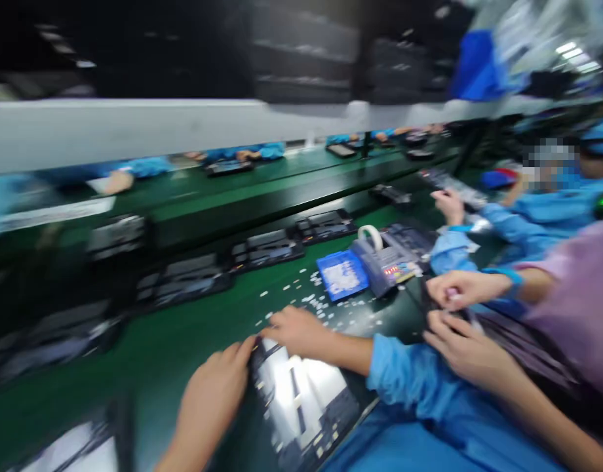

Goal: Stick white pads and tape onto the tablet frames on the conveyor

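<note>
Near us, the shiny panel [301, 400] on the green tabletop [158, 354].
Our left hand [210, 393] and right hand [299, 331] grasp its far edge; we judge work barely begun.

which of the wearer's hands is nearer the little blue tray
Right. The right hand lies just below the blue tray, among the white bits; the left hand is lower left, gripping the panel's edge.

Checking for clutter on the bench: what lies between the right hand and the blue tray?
In the head view, small white bits lie scattered on the green mat between the right hand and the blue tray.
</note>
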The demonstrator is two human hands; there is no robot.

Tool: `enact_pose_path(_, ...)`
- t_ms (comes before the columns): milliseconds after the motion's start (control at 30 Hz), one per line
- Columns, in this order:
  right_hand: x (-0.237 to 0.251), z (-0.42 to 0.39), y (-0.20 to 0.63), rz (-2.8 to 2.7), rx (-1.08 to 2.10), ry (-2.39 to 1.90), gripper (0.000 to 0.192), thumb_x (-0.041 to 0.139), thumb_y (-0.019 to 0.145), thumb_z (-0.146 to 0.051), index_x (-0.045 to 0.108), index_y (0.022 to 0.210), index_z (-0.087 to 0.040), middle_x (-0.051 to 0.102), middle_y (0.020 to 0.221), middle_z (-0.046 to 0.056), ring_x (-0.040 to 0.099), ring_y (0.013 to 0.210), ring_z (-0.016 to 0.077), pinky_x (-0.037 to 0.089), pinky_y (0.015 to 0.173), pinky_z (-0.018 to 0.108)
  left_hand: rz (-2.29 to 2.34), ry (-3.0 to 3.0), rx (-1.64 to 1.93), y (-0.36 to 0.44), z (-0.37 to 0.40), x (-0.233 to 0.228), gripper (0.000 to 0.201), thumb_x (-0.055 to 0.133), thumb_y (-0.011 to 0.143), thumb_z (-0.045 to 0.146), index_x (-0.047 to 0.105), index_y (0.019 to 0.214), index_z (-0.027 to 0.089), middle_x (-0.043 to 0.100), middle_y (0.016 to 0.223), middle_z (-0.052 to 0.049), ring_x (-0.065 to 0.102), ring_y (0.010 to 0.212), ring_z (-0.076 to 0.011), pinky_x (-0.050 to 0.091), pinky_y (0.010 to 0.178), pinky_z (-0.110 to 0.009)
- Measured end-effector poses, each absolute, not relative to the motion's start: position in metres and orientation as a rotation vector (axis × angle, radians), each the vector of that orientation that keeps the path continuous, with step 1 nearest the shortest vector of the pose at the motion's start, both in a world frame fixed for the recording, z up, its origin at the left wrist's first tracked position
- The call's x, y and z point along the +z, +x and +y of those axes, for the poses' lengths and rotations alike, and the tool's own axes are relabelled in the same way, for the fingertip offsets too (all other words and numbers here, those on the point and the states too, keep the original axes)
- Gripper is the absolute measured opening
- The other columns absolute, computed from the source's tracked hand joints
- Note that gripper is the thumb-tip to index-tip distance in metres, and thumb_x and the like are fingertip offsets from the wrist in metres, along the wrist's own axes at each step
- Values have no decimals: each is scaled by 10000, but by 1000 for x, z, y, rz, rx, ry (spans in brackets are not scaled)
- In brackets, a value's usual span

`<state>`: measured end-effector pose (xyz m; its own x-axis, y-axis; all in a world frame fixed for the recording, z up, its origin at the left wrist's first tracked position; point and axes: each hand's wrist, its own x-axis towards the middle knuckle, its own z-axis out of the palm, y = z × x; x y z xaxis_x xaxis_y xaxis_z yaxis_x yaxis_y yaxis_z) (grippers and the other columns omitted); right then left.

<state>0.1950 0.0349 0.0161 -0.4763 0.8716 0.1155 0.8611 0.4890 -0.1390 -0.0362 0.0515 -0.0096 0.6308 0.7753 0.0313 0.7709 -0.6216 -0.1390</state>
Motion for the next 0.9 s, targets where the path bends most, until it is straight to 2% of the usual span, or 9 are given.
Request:
enact_pose_path(100,-9,33,189,-2508,160,-1423,190,565,1015,-187,730,1105,-159,668,986,110,518,900,231,444,791,333,-1362,-2717,242,-26,37,5,489,457,992,108,578,1457,192,735,1185,-134,686,984,-258,527,853,-366)
enact_pose_path(167,-28,35,189,-2460,183,-1383,285,523,1017,-135,703,1236,-106,674,1073,163,525,946,255,443,840,368,-1413,-2704,278,-26,36,3,447,488,1030,177,552,1471,211,722,1167,-119,664,993,-254,516,827,-366)
enact_pose_path(267,-46,35,193,-2417,76,-1325,378,551,1015,-141,663,1375,-157,677,1119,130,528,954,240,437,862,350,-1442,-2671,234,-30,33,-3,429,501,1056,227,521,1484,215,698,1150,-101,638,996,-251,500,793,-371)
enact_pose_path(367,-47,30,197,-2464,-36,-1274,435,575,1010,-147,645,1434,-213,674,1151,107,530,960,227,438,858,337,-1426,-2662,198,-30,27,-4,418,516,1055,223,520,1473,202,689,1131,-88,629,976,-249,488,768,-374)
enact_pose_path(600,-40,30,191,-2528,-101,-1337,399,618,979,-151,690,1365,-222,667,1125,110,511,945,237,440,809,342,-1432,-2677,169,-32,28,-5,406,516,1059,227,510,1465,211,684,1123,-81,622,948,-234,466,751,-359)
enact_pose_path(900,-45,28,192,-2527,-126,-1297,459,600,949,-97,660,1393,-194,673,1152,113,507,942,243,428,815,353,-1447,-2665,193,-27,23,-6,434,484,1060,197,490,1492,157,680,1142,-93,618,912,-236,452,720,-377)
